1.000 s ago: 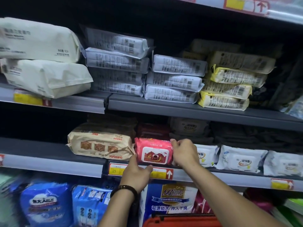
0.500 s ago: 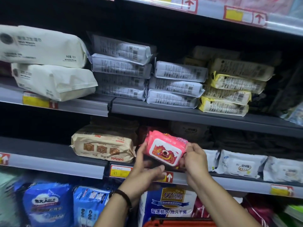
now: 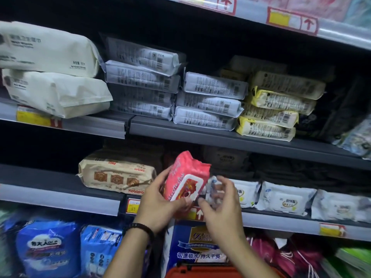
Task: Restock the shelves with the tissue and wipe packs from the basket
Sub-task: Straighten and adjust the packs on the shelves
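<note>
A pink wipe pack (image 3: 185,176) with a white lid label stands tilted on end in front of the middle shelf (image 3: 60,195). My left hand (image 3: 158,201) grips its lower end from the left, thumb across the front. My right hand (image 3: 220,203) hovers just right of the pack with fingers loosely curled, apart from it and blurred. The red basket (image 3: 200,271) shows only its rim at the bottom edge, under my forearms.
A beige pack (image 3: 118,175) lies left of the gap on the middle shelf, white wipe packs (image 3: 285,199) to the right. Stacked grey, cream and yellow packs fill the upper shelf (image 3: 220,137). Blue packages (image 3: 48,247) stand on the bottom shelf.
The pink pack has come off the shelf, forward and turned from lying flat to standing on end. My right hand has let go of it; my left hand now holds it alone.
</note>
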Demonstrator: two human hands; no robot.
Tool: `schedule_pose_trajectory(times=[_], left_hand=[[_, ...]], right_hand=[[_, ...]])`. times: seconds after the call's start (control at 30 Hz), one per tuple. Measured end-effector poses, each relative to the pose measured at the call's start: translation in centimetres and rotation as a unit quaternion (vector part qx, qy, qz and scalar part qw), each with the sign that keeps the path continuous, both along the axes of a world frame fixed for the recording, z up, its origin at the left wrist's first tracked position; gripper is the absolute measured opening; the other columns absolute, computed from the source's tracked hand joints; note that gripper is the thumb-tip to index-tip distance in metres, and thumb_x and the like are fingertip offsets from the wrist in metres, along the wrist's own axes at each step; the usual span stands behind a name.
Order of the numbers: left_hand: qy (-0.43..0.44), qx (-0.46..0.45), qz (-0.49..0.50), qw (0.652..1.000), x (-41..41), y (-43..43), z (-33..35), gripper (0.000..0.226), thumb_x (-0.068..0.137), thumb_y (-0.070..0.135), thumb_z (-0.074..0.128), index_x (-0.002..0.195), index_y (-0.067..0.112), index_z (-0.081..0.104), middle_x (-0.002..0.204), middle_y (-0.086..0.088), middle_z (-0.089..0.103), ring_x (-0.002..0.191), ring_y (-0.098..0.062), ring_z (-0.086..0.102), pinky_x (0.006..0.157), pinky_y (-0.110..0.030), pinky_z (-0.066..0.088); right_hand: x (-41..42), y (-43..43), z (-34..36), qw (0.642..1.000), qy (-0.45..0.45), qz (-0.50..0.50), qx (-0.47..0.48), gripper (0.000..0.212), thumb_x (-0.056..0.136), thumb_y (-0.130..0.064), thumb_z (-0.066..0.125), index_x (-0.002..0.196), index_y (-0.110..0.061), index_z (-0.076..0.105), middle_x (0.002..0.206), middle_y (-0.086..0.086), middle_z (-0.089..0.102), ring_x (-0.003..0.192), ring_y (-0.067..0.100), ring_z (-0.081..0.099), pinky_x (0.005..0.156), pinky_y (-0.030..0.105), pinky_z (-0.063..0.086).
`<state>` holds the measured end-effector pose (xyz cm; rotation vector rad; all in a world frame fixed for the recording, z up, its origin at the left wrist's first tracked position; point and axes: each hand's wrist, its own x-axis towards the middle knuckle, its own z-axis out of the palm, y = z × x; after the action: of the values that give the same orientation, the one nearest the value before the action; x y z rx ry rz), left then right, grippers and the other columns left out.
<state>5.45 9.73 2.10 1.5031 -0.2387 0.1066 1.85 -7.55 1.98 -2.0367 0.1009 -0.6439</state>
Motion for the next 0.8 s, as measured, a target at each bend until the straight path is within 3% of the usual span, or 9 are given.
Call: schedule_pose_trajectory(times=[0.07,0.13,0.23,0.33,0.43,0.5,0.6,0.8], left_hand=[[-0.039,0.097,0.019,0.994,0.3,0.3,-0.2,0.096,0.058,0.017,0.101,0.141,0.041,0.058,0.118,0.008,0.075,0.096,-0.007,0.075,0.079,-0.030,0.065],[-0.070,0.157,0.048,0.984,0.6,0.2,-0.4,0.096,0.055,0.023,0.099,0.140,0.045,0.060,0.120,0.014,0.071,0.099,-0.005,0.072,0.085,-0.033,0.064],[-0.144,0.188,0.100,0.966,1.3,-0.1,-0.5,0.087,0.060,0.023,0.098,0.137,0.044,0.062,0.126,0.020,0.063,0.116,-0.006,0.063,0.098,-0.037,0.058],[-0.204,0.197,0.159,0.946,2.0,-0.3,-0.4,0.077,0.062,0.013,0.097,0.128,0.039,0.069,0.132,0.016,0.058,0.127,-0.010,0.055,0.105,-0.042,0.053],[-0.165,0.234,0.278,0.917,1.7,-1.5,-0.8,0.076,0.058,0.009,0.098,0.124,0.030,0.067,0.135,-0.001,0.045,0.130,-0.021,0.044,0.108,-0.038,0.049],[-0.113,0.277,0.358,0.885,1.5,-2.7,-1.7,0.077,0.059,0.016,0.097,0.126,0.022,0.059,0.129,-0.011,0.045,0.124,-0.031,0.042,0.103,-0.039,0.045],[-0.065,0.215,0.337,0.914,1.4,-4.1,-2.9,0.078,0.070,0.010,0.090,0.134,0.017,0.047,0.131,-0.011,0.045,0.121,-0.035,0.053,0.103,-0.045,0.049],[0.013,0.156,0.275,0.949,0.5,-5.8,-3.2,0.064,0.080,0.009,0.082,0.133,0.013,0.046,0.135,-0.009,0.046,0.121,-0.029,0.055,0.100,-0.035,0.047]], right_hand=[[0.8,-0.8,1.5,0.994,-0.003,0.051,-0.098,0.098,0.077,-0.030,0.090,0.156,-0.042,0.034,0.144,-0.016,0.042,0.128,0.002,0.052,0.106,0.029,0.049],[1.6,-1.1,2.8,0.979,0.024,0.084,-0.182,0.108,0.071,-0.037,0.091,0.157,-0.049,0.028,0.143,-0.018,0.042,0.135,0.007,0.046,0.113,0.034,0.044],[2.7,-1.2,3.5,0.985,0.042,0.061,-0.157,0.086,0.070,-0.035,0.094,0.138,-0.049,0.045,0.127,-0.015,0.060,0.120,0.011,0.059,0.103,0.042,0.053],[3.7,-1.0,3.0,0.994,0.031,0.054,-0.088,0.065,0.077,-0.024,0.094,0.125,-0.039,0.053,0.118,-0.018,0.067,0.104,0.001,0.065,0.093,0.032,0.057],[4.4,-0.5,1.4,0.997,0.015,0.020,-0.070,0.054,0.082,-0.024,0.090,0.120,-0.037,0.054,0.110,-0.018,0.069,0.096,-0.003,0.066,0.084,0.022,0.055],[4.8,0.1,-0.4,0.997,0.027,-0.008,-0.076,0.045,0.086,-0.024,0.086,0.116,-0.034,0.053,0.105,-0.014,0.071,0.093,0.002,0.068,0.083,0.026,0.056],[5.4,0.8,-2.5,0.997,0.041,-0.038,-0.059,0.040,0.090,-0.022,0.082,0.118,-0.031,0.054,0.106,-0.009,0.072,0.100,0.013,0.070,0.090,0.040,0.060],[6.4,1.2,-3.1,0.996,0.045,-0.073,-0.028,0.043,0.089,-0.020,0.081,0.125,-0.028,0.058,0.109,-0.007,0.074,0.105,0.017,0.072,0.094,0.043,0.060]])
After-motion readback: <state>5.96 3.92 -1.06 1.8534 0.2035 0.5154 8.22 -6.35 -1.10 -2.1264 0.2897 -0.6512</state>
